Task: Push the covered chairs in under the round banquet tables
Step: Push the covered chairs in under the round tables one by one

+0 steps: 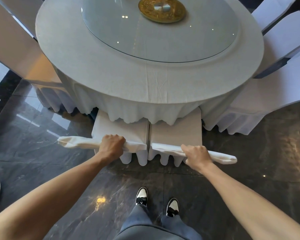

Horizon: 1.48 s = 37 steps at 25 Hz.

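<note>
Dark marble floor (42,153); left hand (112,144) and right hand (197,155) each clenched on a chair back (137,146), table (145,80) straight ahead, far side.

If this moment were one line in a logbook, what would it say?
left hand grips left chair top | right hand grips right chair top | seats partly under round table

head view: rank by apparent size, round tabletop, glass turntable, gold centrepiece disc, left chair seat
Largest to smallest:
1. round tabletop
2. glass turntable
3. left chair seat, partly hidden under the tablecloth, so its place is unsure
4. gold centrepiece disc, cut off by the frame's top edge and farther away
</note>
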Motion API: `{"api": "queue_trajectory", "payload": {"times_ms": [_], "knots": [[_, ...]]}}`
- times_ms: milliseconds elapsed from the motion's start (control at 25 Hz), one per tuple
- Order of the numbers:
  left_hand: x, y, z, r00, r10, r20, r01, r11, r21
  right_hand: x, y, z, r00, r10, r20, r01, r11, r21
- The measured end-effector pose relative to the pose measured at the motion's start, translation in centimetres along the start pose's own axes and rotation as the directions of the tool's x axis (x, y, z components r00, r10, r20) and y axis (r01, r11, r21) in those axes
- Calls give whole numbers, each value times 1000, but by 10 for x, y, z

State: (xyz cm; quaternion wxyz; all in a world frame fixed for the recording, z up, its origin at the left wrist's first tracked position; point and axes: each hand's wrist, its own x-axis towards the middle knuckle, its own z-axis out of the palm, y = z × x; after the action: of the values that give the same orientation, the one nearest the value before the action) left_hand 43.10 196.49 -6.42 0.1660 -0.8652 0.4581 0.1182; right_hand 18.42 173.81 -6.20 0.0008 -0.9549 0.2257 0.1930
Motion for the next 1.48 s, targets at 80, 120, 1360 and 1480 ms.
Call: {"api": "queue_trajectory", "payload": {"times_ms": [80, 120, 1360, 1480], "knots": [[-2, 2, -1, 1000, -27, 8, 27, 1000, -14, 1, -2, 1, 1000, -5, -15, 5, 1000, 0], [-3, 3, -1, 999, -37, 11, 37, 999, -19, 0, -3, 1, 1000, 0, -19, 0, 1000, 3], [128, 391, -159, 902, 380, 204, -266, 863, -430, -93, 360, 6, 901, -10, 434, -243, 816, 525], [151, 448, -200, 946, 315, 82, -255, 873, -415, -96, 439, -9, 907, 51, 418, -266, 839, 475]]}}
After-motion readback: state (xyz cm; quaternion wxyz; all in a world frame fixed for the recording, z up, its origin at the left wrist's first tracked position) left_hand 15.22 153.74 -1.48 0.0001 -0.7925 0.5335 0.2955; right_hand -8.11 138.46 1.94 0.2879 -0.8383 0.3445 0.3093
